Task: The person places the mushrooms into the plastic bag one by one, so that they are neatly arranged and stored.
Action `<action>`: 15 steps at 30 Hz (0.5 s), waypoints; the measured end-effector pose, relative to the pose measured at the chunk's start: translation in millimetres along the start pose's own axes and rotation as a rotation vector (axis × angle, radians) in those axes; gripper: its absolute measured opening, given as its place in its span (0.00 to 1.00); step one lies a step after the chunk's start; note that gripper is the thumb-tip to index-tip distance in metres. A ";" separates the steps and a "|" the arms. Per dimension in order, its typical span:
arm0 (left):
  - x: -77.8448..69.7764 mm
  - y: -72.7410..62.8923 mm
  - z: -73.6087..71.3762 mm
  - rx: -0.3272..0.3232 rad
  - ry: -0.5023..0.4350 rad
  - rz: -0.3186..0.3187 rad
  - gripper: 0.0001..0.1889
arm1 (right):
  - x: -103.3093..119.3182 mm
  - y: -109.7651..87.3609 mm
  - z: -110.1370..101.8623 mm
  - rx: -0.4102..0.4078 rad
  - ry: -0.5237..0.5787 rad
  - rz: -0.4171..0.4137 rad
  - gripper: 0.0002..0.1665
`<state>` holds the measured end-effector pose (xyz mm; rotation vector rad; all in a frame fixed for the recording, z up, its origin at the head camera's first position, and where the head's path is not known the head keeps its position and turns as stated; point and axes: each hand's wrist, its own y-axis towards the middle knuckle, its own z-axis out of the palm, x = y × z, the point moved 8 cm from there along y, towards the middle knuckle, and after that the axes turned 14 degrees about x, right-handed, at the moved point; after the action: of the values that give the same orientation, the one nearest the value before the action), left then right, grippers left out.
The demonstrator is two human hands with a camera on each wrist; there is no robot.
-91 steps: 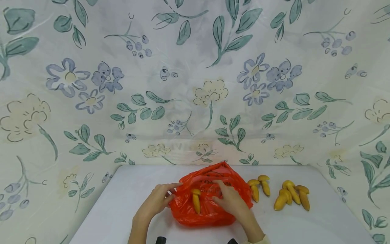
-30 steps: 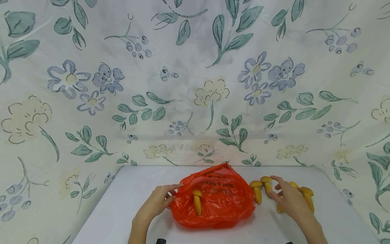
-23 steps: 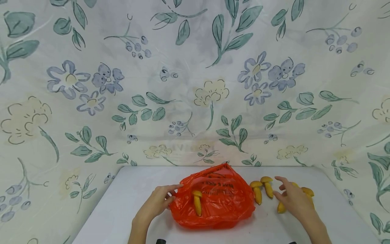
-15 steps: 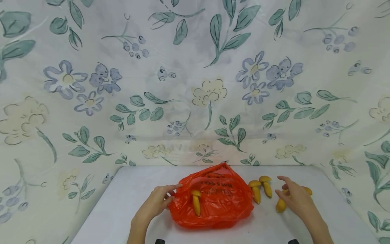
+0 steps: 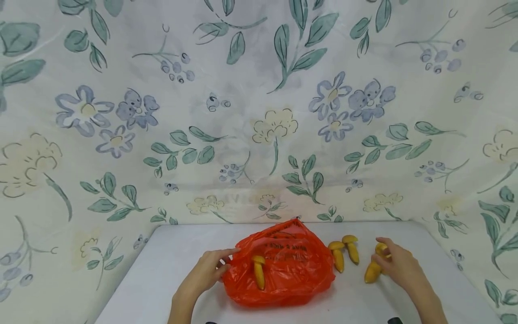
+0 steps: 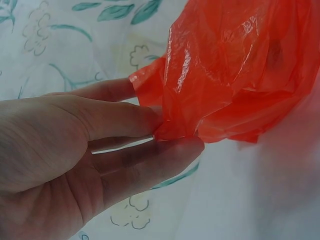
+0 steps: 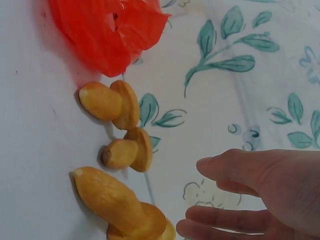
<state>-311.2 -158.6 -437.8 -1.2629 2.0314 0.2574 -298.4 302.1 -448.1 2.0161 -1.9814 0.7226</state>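
Observation:
A crinkled red plastic bag (image 5: 287,281) with dark print lies on the white table. One yellow mushroom (image 5: 259,273) shows in the bag's opening. My left hand (image 5: 204,273) pinches the bag's left edge; in the left wrist view thumb and fingers (image 6: 175,155) meet on the thin plastic. My right hand (image 5: 402,266) hovers at the right over a group of mushrooms (image 5: 372,272), partly covering them. Its thumb and fingers are apart, with nothing between them in the right wrist view, where a thick-stemmed mushroom (image 7: 107,195) lies below.
Two more mushrooms (image 5: 337,258) lie between the bag and my right hand, close to the bag's right side. A flower-printed cloth (image 5: 243,180) hangs behind the table's (image 5: 178,238) far edge.
My right hand has left the bag and moved right to the mushroom group, shifting slightly farther right in the last second. My left hand has stayed at the bag's edge.

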 end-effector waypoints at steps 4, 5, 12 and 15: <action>-0.1 0.2 0.8 -0.004 -0.008 0.005 0.23 | -10.7 -0.5 -2.1 0.018 -0.003 0.034 0.38; -0.3 0.3 0.7 -0.007 -0.009 0.007 0.23 | -12.3 -1.1 -3.1 0.012 -0.009 0.032 0.37; -0.9 0.1 0.5 -0.006 -0.020 -0.004 0.24 | -20.1 -2.4 -8.4 -0.004 -0.031 0.032 0.35; -0.2 -0.9 0.8 -0.009 -0.022 -0.013 0.24 | -23.4 -2.2 -8.3 0.006 -0.015 0.042 0.36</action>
<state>-310.0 -158.4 -438.0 -1.2726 2.0048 0.2734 -297.0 326.6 -452.0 1.9941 -2.0385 0.7252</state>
